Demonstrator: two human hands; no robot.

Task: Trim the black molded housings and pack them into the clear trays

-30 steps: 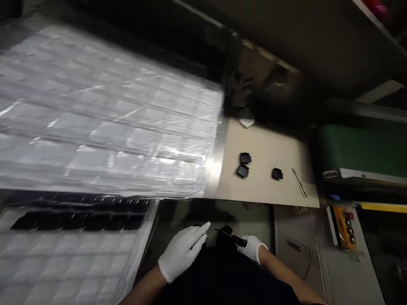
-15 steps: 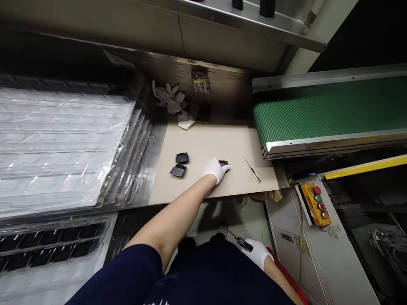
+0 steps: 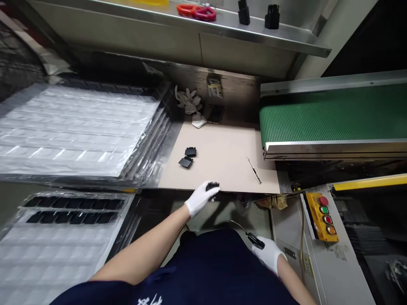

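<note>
My left hand [image 3: 200, 198], in a white glove, is closed on a small black plastic part [image 3: 212, 185] just off the near edge of the tan board [image 3: 222, 146]. Its fingers cover some of the part. Lower right, my gloved right hand [image 3: 267, 253] grips a black-handled tool [image 3: 254, 240] with a long, thin metal tip; its exact kind is unclear. Two similar pieces lie on the board's left side, an upper black part [image 3: 190, 151] and a lower black part [image 3: 185, 162]. A slim silver cutter knife [image 3: 254, 170] rests at the board's right.
Stacked clear plastic trays [image 3: 76, 131] stand at left, above another tray [image 3: 63, 250] with rows of black parts. A green conveyor belt [image 3: 330, 114] borders the right, above a yellow button box [image 3: 321, 217]. Behind lie white gloves [image 3: 189, 101], a phone [image 3: 216, 114] and a metal shelf [image 3: 222, 31].
My left hand has lifted the black part off the board and drawn it toward my body, past the near edge. My right hand still holds the tool. The view has shifted.
</note>
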